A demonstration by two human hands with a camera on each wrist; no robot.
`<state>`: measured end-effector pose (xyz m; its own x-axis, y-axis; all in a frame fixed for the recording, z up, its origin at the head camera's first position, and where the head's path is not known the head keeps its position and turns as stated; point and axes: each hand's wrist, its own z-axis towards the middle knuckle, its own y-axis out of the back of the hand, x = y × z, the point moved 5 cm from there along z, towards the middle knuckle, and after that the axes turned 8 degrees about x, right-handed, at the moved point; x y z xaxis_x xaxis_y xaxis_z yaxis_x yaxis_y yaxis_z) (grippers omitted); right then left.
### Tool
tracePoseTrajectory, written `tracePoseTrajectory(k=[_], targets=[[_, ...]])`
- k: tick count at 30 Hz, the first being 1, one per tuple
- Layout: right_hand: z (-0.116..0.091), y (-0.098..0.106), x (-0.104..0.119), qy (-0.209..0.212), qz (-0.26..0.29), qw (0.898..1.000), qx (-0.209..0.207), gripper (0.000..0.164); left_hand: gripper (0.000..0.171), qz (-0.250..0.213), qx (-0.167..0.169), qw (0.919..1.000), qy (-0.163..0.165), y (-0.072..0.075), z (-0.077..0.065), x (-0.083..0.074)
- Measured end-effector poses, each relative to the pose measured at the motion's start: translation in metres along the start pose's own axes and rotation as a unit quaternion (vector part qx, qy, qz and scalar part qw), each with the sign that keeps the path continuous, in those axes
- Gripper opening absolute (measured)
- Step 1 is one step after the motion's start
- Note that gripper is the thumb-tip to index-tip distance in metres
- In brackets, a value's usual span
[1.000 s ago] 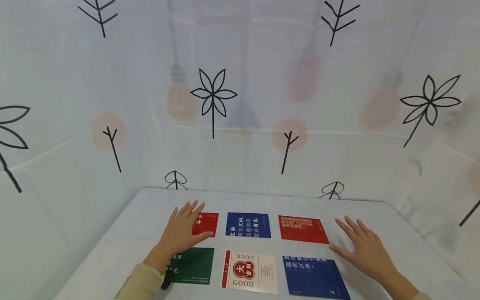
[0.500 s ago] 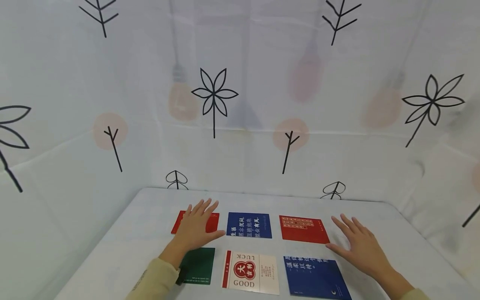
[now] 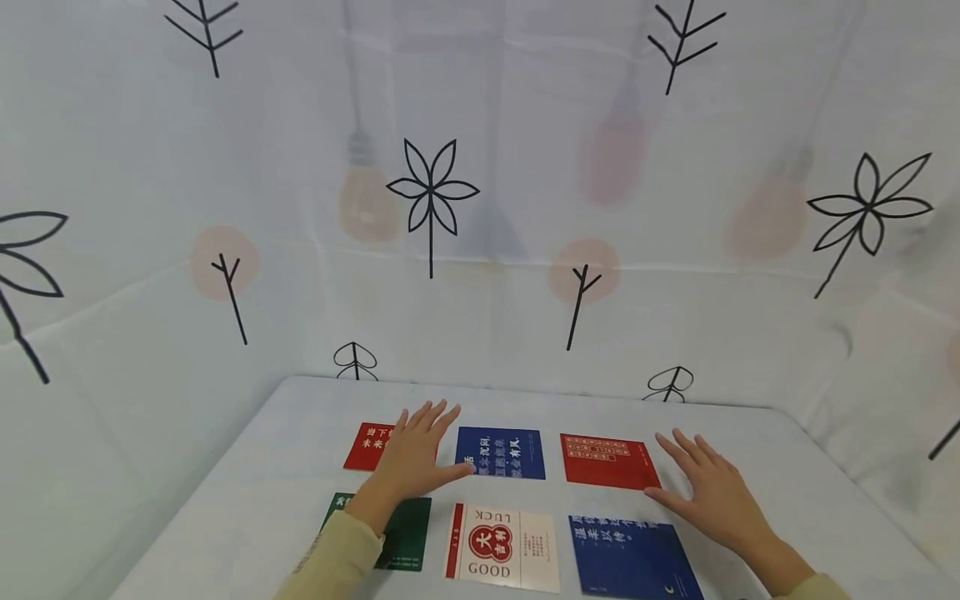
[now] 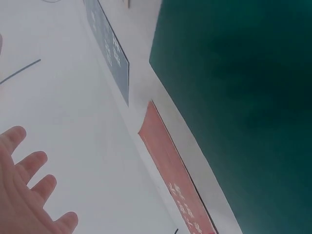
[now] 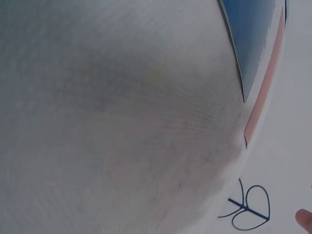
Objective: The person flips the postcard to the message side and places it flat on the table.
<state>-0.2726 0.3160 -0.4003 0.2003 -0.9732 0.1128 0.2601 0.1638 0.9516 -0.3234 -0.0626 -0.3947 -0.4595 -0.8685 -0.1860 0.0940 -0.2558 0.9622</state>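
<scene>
With fingers spread and holding nothing, my left hand hovers between the red card at the back left and the blue card at the back middle. It covers part of both, and my forearm hides much of the green card. My right hand is also spread and empty, beside the right edge of another red card and above the right side of a blue card. A cream card marked GOOD LUCK lies front middle. The right wrist view catches one fingertip.
All the cards lie flat in two rows on a white table. A white cloth printed with plants and lamps hangs behind and at both sides. Bare tabletop lies left and right of the rows.
My left hand has moved right, from over the back-left red card towards the back-middle blue one. My right hand has shifted slightly left. The cards have stayed put.
</scene>
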Motion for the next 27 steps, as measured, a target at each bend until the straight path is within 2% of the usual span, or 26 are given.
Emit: tracePoseTrajectory(k=[9,20,27], targets=[[0.002,-0.004,-0.004,-0.007,0.011,1.0,0.009,0.084,0.084,0.01,0.008,0.9998,-0.018,-0.009,0.011,-0.018],[0.005,-0.009,-0.004,-0.007,0.028,0.999,0.021,0.085,0.082,0.006,0.023,0.9991,-0.034,-0.016,0.017,-0.034],[0.004,-0.01,-0.004,0.011,0.031,0.999,0.029,0.084,0.082,-0.005,0.028,0.9985,-0.046,-0.019,0.021,-0.046]])
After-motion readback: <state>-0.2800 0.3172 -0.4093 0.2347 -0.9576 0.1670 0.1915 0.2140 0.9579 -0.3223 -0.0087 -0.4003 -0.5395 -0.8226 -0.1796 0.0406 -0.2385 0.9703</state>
